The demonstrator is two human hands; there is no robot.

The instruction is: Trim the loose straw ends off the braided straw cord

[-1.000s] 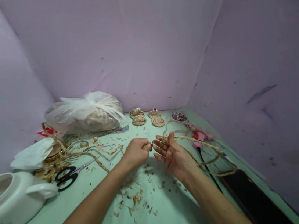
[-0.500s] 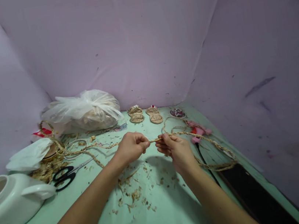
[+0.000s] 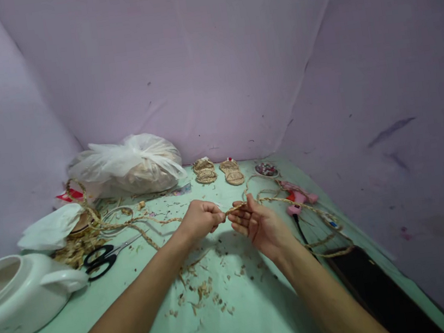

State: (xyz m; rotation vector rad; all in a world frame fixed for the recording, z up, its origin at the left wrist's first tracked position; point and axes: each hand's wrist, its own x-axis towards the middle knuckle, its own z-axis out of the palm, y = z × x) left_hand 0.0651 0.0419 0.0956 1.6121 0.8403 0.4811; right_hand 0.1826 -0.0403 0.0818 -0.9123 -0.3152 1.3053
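A long twisted straw rope (image 3: 293, 200) runs across the pale green table (image 3: 150, 303), from a tangle at the left through both my hands and off to the right. My left hand (image 3: 200, 222) is closed in a pinch on the rope at mid-table. Right beside it, my right hand (image 3: 257, 222) holds the rope between thumb and curled fingers, palm turned up. Loose straw bits (image 3: 200, 291) lie scattered beneath the hands.
Black-handled scissors (image 3: 100, 259) lie left of the hands, near a white ceramic pot (image 3: 20, 294) and a straw pile (image 3: 74, 248). A white plastic bag (image 3: 131, 165), two small woven sandals (image 3: 218, 171) and a pink glue gun (image 3: 296, 197) sit farther back. A dark strip (image 3: 381, 298) lies at the right.
My right hand went from open-palmed to closed on the rope, then turned palm up again with fingers curled. My left hand kept its pinch and barely moved.
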